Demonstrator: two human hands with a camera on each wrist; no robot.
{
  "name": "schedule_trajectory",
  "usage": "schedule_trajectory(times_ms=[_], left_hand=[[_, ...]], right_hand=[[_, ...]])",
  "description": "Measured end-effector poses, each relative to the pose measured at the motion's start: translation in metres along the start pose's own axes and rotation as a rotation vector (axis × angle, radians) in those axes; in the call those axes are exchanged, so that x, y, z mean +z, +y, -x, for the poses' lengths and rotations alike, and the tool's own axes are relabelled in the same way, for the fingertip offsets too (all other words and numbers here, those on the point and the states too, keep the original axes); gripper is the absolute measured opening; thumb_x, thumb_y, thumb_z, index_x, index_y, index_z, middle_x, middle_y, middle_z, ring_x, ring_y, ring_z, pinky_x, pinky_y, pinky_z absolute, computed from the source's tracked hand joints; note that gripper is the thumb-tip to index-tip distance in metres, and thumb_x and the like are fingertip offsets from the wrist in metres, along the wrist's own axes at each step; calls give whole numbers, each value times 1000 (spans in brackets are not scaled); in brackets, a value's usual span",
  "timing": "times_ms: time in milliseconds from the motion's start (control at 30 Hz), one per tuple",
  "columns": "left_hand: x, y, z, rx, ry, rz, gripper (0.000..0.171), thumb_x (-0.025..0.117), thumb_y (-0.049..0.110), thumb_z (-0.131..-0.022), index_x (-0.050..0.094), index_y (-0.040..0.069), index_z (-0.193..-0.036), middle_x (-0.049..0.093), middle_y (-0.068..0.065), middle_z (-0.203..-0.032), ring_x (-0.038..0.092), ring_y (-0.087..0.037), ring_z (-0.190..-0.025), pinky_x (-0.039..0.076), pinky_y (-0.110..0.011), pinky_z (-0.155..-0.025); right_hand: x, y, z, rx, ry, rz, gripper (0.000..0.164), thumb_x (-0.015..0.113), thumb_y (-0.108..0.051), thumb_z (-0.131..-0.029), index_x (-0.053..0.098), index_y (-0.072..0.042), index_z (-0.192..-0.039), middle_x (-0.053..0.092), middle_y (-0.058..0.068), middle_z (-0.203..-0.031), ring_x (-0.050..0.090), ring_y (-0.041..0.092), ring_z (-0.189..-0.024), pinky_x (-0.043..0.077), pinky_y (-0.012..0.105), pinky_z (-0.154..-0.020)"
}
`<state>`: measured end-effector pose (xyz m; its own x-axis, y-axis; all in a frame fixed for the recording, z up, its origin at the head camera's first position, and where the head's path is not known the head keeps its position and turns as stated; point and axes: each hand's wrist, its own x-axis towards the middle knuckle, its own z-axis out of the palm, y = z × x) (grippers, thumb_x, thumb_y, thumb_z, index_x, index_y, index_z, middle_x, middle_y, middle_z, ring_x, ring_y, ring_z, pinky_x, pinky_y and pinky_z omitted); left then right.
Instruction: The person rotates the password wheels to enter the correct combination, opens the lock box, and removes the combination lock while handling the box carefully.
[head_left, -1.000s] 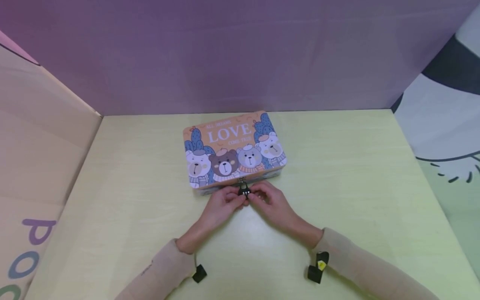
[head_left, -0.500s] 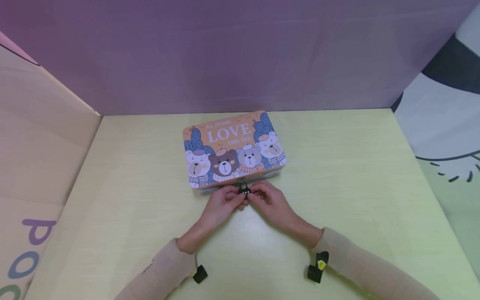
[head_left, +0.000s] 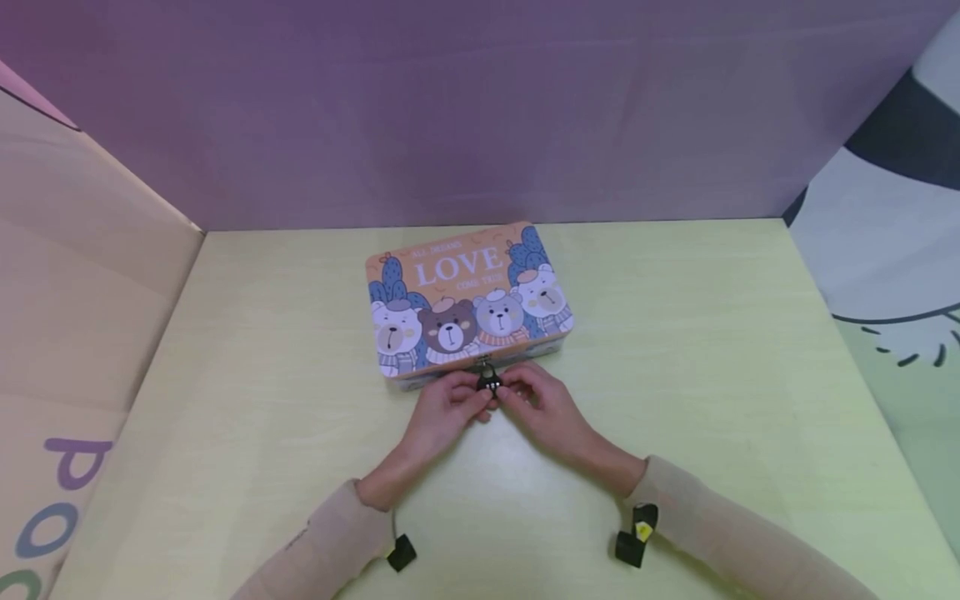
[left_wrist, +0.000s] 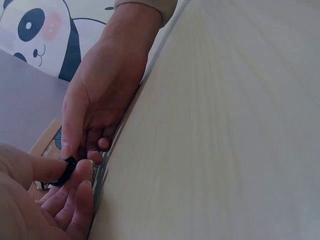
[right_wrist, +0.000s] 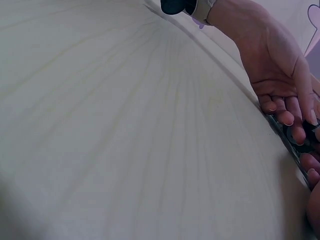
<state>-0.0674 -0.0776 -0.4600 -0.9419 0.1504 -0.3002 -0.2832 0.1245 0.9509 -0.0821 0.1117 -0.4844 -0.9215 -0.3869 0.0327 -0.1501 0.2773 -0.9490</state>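
A black combination padlock (head_left: 490, 382) with small white dials hangs by its shackle at the front clasp of a tin box (head_left: 465, 287). The box's lid is down and printed with bears, cacti and the word LOVE. From the left, my left hand (head_left: 444, 414) pinches the padlock between thumb and fingers. My right hand (head_left: 550, 414) pinches its other side. In the left wrist view the dark padlock (left_wrist: 65, 172) shows between the fingertips of both hands. The right wrist view has only part of the padlock (right_wrist: 311, 127) at its right edge.
The box stands near the back of a pale wooden table (head_left: 675, 350). Behind it rises a purple panel (head_left: 480, 117), with printed panels at the left and right. Small black camera blocks (head_left: 402, 552) hang from both sleeves.
Both hands stay at the padlock with barely visible finger shifts. The padlock tips very slightly, and the left forearm shifts a little. The box has not moved.
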Motion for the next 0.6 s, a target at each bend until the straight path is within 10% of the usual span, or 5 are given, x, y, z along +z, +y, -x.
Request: schedule_trajectory(times_ms=[600], left_hand=[[-2,5,-2,-57,-41,-24,21,64,2,-98,64,-11,-115,76,-23,-99,75,-23,-82,64,-31,-80]], right_hand=[[-2,-2,0,34,-5,10,15,68,-11,-98,69,-5,-112,68,3,-108,64,17,-97,57,27,-87]])
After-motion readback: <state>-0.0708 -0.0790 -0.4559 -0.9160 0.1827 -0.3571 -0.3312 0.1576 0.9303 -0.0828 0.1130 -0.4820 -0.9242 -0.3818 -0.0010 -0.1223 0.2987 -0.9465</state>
